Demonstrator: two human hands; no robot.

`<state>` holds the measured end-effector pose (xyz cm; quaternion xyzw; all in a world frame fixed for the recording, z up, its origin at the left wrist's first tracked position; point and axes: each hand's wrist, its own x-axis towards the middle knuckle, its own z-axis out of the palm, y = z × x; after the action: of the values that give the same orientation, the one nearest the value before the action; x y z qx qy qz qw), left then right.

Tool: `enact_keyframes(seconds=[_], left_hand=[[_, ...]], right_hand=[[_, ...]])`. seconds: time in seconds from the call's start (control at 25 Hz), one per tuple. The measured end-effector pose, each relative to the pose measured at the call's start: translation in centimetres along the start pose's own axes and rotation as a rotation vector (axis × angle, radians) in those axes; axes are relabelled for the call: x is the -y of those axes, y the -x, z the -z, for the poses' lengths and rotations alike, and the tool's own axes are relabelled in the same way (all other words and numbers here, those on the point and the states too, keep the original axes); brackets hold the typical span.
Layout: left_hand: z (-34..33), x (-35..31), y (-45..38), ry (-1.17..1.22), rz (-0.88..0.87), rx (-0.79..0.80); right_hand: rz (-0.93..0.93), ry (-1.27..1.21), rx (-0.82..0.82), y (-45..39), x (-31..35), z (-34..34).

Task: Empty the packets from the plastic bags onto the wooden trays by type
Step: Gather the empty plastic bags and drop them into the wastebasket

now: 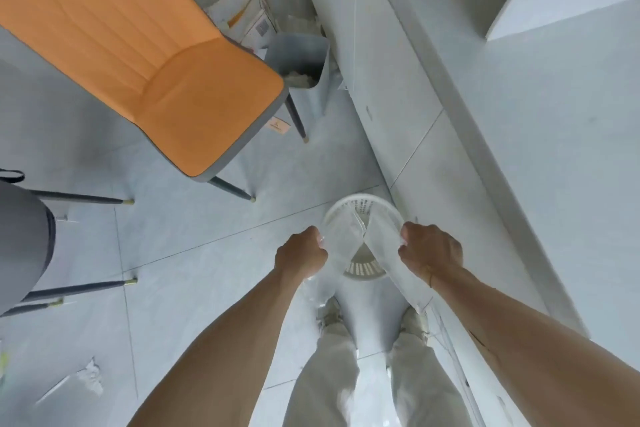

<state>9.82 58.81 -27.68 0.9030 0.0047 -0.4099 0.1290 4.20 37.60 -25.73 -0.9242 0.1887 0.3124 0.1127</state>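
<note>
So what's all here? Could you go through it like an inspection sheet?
Surface: pale tiled floor; no table or wooden trays in view.
Job's things: two clear plastic bags, one in each hand, left bag, right bag, held above a white basket; no packets seen.
Clutter: paper scraps on the floor; grey bin with a carton behind it.
Hands: left hand and right hand each closed on a bag.
Cables: nothing seen.
Surroundings: orange chair, a grey chair at the left edge, a white wall base, the person's own legs and shoes below.
</note>
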Motion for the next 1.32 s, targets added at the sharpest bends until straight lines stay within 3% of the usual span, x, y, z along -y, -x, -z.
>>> enact_keyframes(seconds=[0.52,0.68,0.96,1.32], left_hand=[[-16.2,2.7,-23.8,0.185,0.131,0.082],[-20.8,3.2,-28.9,0.305,0.176,0.109],[-26.4,3.4,-34.7,0.414,0.243,0.102],[-27.1,3.5,-34.9,0.285,0.266,0.121]], right_hand=[[-0.075,-0.058,0.093,-20.2,0.4,-17.8],[-0.125,-0.131,0.189,-25.8,0.1,-23.0],[-0.205,-0.257,0.389,-31.9,-0.8,-29.7],[-0.221,-0.236,0.368,-31.6,-0.8,-31.9]])
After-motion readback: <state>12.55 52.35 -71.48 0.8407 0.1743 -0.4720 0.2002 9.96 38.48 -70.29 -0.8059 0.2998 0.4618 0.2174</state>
